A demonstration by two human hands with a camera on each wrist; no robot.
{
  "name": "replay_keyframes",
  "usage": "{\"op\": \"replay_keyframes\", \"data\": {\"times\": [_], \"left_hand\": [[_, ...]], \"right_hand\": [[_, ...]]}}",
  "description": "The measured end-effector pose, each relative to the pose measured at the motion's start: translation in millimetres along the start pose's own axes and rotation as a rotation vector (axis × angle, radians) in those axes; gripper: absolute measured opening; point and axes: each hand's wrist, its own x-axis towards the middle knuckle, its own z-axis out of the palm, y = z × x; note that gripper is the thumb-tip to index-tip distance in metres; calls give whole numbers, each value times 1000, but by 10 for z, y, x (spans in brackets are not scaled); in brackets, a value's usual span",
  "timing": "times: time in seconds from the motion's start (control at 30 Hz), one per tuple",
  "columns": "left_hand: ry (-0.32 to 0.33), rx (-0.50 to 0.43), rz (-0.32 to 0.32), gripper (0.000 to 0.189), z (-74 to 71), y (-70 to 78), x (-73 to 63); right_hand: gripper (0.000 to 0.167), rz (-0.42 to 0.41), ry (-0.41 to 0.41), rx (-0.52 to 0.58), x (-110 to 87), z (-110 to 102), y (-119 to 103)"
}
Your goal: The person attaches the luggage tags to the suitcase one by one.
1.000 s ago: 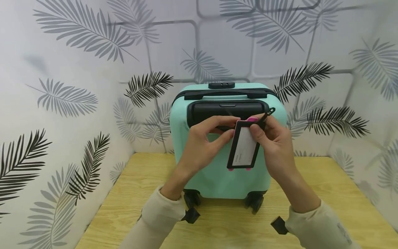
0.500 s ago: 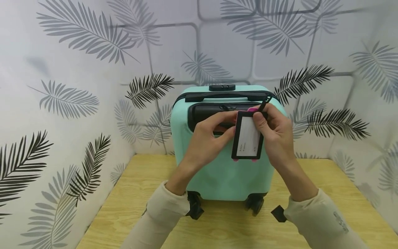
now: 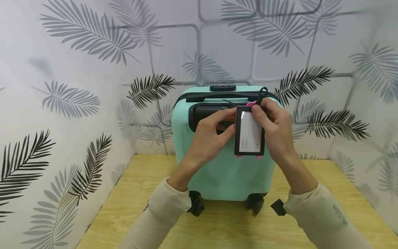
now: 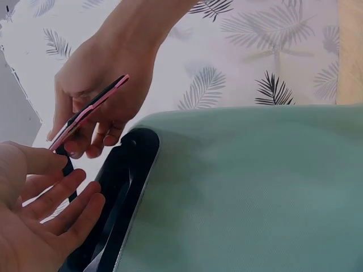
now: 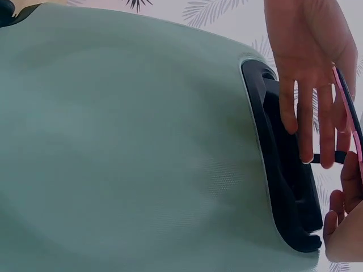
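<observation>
A luggage tag (image 3: 250,133) with a black frame, a white card and a pink back is held up before a mint-green suitcase (image 3: 230,183). My right hand (image 3: 276,131) pinches its upper right corner, thumb on the front. At the left edge, my left hand (image 3: 206,138) grips the tag with thumb and forefinger; its other fingers (image 5: 306,119) stretch out behind. The tag's black strap (image 3: 260,97) rises in a loop above the right thumb. In the left wrist view, the tag (image 4: 93,107) appears edge-on, and part of the strap (image 4: 68,170) hangs behind the left fingers.
The suitcase stands upright on black wheels (image 3: 255,204), on a wood-grain table (image 3: 149,207). Its black top handle (image 3: 224,95) and recessed black panel (image 3: 202,114) lie behind the hands. Leaf-patterned walls (image 3: 174,48) enclose the back and sides.
Both hands have lifted the luggage tag a little, and it has turned from a slant to nearly upright. The strap's loop has swung from leaning right to standing up.
</observation>
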Motion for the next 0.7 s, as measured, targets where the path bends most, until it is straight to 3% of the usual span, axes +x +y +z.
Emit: {"op": "replay_keyframes", "data": {"times": [0.47,0.57,0.7], "left_hand": [[2,-37,-37,41,-17,13,43],[40,-46,-35,37,-38,6,40],[158,-100,-27,26,-146,21,83]], "right_hand": [[31,12,-1,-108,145,25,-17],[31,19,-14,-130,166,29,-8],[28,30,-38,-130,180,35,-1]]}}
